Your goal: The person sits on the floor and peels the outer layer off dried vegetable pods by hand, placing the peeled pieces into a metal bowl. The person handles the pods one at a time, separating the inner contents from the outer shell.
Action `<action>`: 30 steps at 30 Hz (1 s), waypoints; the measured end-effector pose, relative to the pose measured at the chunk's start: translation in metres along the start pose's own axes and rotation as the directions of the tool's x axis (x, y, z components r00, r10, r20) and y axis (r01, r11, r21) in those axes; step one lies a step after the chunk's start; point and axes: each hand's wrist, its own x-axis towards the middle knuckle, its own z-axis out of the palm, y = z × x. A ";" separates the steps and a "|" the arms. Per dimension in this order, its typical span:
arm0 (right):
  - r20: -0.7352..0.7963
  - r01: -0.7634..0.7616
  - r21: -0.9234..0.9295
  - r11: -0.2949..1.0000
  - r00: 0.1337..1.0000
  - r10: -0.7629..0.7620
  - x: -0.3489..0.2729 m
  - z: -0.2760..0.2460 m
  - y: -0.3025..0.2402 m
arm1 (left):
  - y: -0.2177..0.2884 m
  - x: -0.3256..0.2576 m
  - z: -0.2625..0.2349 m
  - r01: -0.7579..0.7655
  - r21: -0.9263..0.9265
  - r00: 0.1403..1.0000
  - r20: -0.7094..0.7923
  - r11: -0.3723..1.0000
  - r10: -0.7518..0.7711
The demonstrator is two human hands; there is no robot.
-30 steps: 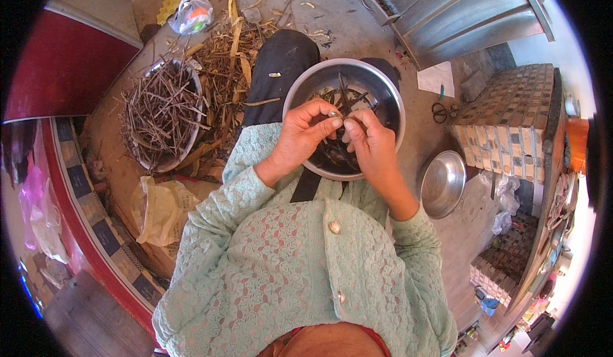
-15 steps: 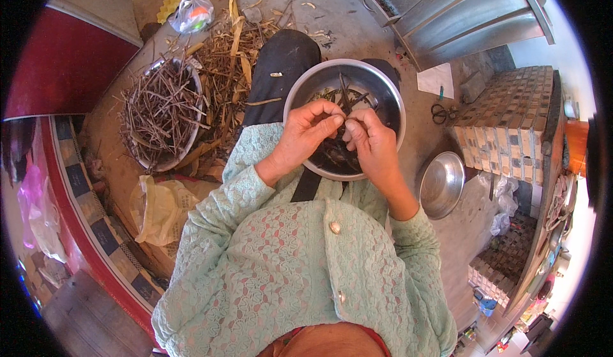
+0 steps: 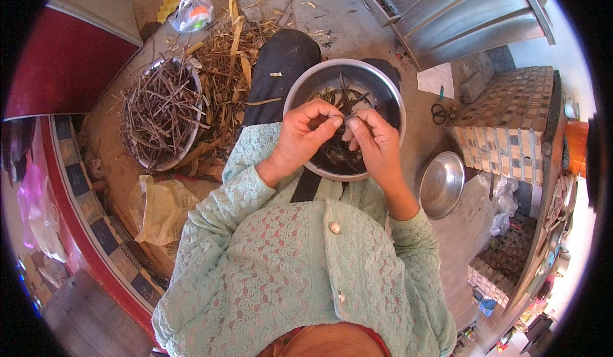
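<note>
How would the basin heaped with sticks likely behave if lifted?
The basin looks metallic, so probably stiff. Its sticks overhang it, so some may fall. They look thin, so probably light for their bulk.

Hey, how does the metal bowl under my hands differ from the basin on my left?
The bowl sits below your left hand and right hand; the basin stands untouched on the floor. The bowl shows much bare inner wall around its dark pieces; the basin is heaped with brown sticks. Both look metallic.
</note>
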 end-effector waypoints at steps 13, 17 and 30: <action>0.066 0.067 -0.190 0.980 0.996 -0.055 -0.002 0.001 0.005 | 0.009 -0.001 0.004 0.007 0.249 1.000 -0.020 0.968 -0.002; 0.073 0.059 -0.254 0.965 0.996 -0.042 -0.004 0.005 0.002 | 0.013 -0.002 0.004 0.004 0.257 1.000 -0.026 0.966 0.002; 0.109 0.177 -0.326 0.929 0.983 -0.149 -0.003 0.007 -0.002 | 0.010 -0.006 -0.002 0.011 0.333 0.999 0.047 0.943 -0.028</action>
